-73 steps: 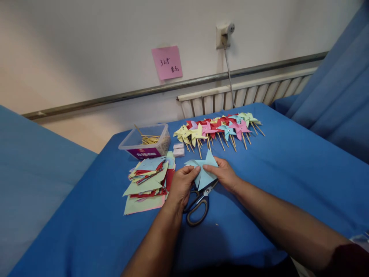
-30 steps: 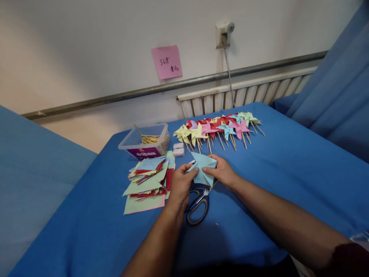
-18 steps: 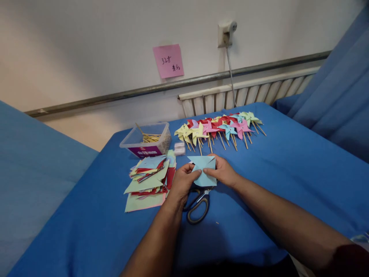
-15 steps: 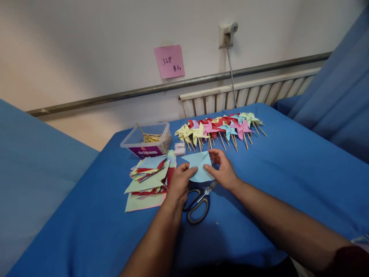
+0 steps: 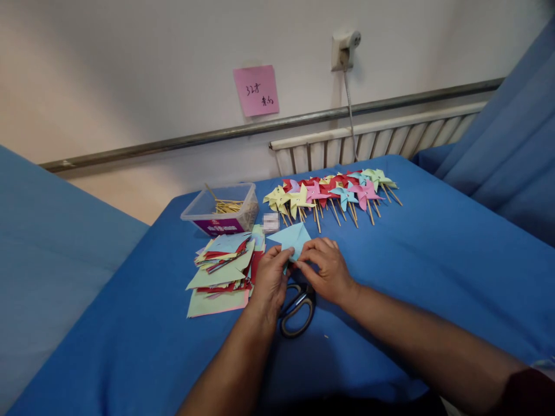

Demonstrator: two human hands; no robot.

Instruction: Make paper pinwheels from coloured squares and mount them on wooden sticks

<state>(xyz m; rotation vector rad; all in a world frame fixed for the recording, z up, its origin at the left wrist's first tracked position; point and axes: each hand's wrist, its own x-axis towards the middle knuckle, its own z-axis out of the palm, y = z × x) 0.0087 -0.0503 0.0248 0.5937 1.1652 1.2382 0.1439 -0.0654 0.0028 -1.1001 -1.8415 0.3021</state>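
Observation:
Between my two hands is a light blue piece of cut paper [image 5: 291,236], held above the blue cloth. My left hand [image 5: 272,273] grips its lower left side, thumb on top near the middle. My right hand [image 5: 326,268] pinches at the lower right part, its fingertips close to the left thumb and covering that corner. Beneath the hands lies a pair of scissors [image 5: 299,315] with dark handles; the blades are mostly hidden by the right hand. To the left of my left hand sits a stack of coloured paper pieces [image 5: 225,268].
A clear plastic box [image 5: 249,202] of thin wooden sticks [image 5: 228,206] stands behind the paper stack, with a small white box [image 5: 271,223] beside it. Finished paper pinwheels [image 5: 313,193] on sticks lie along the back. Behind the table are a radiator [image 5: 338,149] and a rail [image 5: 195,138].
My right hand has moved from the paper's right edge down and left to its lower part, near the left thumb. The paper has tilted, and the scissor blades are now covered.

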